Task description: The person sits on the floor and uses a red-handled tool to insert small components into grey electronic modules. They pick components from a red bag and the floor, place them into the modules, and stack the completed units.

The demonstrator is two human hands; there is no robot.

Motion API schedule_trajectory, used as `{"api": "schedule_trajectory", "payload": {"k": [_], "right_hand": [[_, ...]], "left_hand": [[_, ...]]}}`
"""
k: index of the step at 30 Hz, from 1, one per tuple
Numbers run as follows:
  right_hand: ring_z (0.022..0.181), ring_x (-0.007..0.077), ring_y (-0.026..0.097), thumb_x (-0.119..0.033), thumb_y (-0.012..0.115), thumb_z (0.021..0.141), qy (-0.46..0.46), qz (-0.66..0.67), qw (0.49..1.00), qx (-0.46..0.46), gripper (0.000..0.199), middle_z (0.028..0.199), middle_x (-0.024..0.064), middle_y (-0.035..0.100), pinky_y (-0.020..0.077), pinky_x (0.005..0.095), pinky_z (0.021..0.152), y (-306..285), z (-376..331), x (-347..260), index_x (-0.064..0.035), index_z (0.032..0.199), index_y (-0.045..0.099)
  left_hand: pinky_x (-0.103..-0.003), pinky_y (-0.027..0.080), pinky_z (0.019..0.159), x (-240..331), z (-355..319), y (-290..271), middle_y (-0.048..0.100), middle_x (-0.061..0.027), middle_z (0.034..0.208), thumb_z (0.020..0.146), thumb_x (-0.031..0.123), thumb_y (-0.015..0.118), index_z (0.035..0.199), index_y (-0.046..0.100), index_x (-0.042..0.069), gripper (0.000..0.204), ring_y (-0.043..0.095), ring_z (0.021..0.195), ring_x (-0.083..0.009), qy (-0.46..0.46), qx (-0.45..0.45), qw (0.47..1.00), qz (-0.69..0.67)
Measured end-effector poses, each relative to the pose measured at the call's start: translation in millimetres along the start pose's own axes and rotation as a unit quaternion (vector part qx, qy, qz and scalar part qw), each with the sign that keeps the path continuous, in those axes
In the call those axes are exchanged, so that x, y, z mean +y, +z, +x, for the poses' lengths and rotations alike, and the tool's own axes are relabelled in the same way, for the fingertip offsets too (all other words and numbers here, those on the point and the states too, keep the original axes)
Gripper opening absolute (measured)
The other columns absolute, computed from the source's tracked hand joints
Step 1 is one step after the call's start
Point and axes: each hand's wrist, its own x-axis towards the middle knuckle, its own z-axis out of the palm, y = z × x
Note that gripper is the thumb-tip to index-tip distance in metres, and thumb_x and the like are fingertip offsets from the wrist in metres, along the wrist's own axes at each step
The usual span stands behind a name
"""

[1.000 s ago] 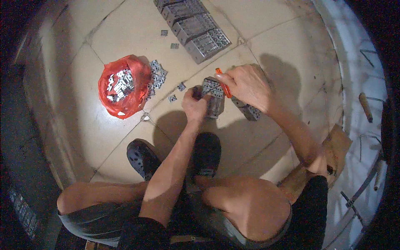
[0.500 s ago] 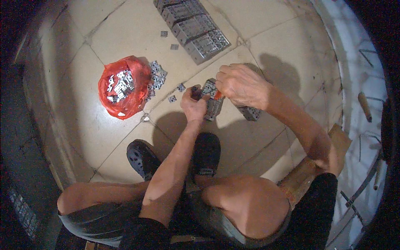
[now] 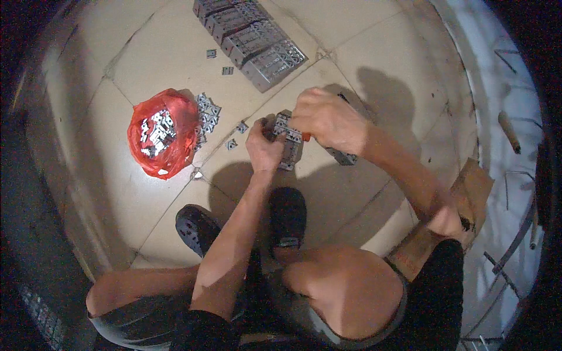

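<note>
Red bag [image 3: 187, 124] — grey block [image 3: 287, 156] — beige tiles [image 3: 164, 64].

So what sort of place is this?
Perhaps a makeshift workshop, though that isn't certain: on the beige tiled floor sit a row of grey rectangular blocks and a translucent red plastic bag of small silvery parts.

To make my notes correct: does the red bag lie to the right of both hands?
No, the red bag lies left of the left hand and the right hand.

Worn are black sleeves [image 3: 439, 292], grey shorts [image 3: 140, 313] and dark perforated clogs [image 3: 197, 227].
</note>
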Motion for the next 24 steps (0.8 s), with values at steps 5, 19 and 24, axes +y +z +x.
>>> {"api": "schedule_trajectory", "payload": {"k": [5,19,24], "right_hand": [[0.094,0.025,0.067,0.008,0.065,0.078,0.164,0.132,0.971,0.117,0.025,0.101,0.0096,0.067,0.0518,0.0391,0.088,-14.5,-17.0,3.5,-0.0016,0.101,0.067],[0.093,0.039,0.072,-0.002,0.069,0.091,0.459,0.246,0.823,0.227,0.036,0.101,0.0215,0.072,0.0574,0.0405,0.08,45.2,-51.1,-37.6,-0.0023,0.127,0.062],[0.093,0.0421,0.071,-0.004,0.068,0.091,0.423,0.236,0.843,0.234,0.035,0.102,0.0229,0.072,0.0561,0.0471,0.079,59.3,-42.0,-38.0,-0.001,0.126,0.062]], "left_hand": [[-0.042,0.058,0.078,18.0,4.8,0.8,0.076,-0.0213,0.096,0.079,0.009,0.083,0.116,0.068,-0.003,0.042,0.075,0.085,-0.0341,0.018,0.002,0.997,0.077],[-0.039,0.06,0.083,18.6,10.2,-3.3,0.077,-0.0223,0.101,0.083,0.015,0.082,0.12,0.068,-0.003,0.043,0.077,0.092,-0.0305,0.004,-0.028,0.987,0.157],[-0.037,0.06,0.082,7.4,9.0,-13.5,0.077,-0.02,0.103,0.087,0.013,0.08,0.121,0.066,-0.003,0.04,0.077,0.092,-0.028,-0.021,-0.046,0.996,0.071]]}}
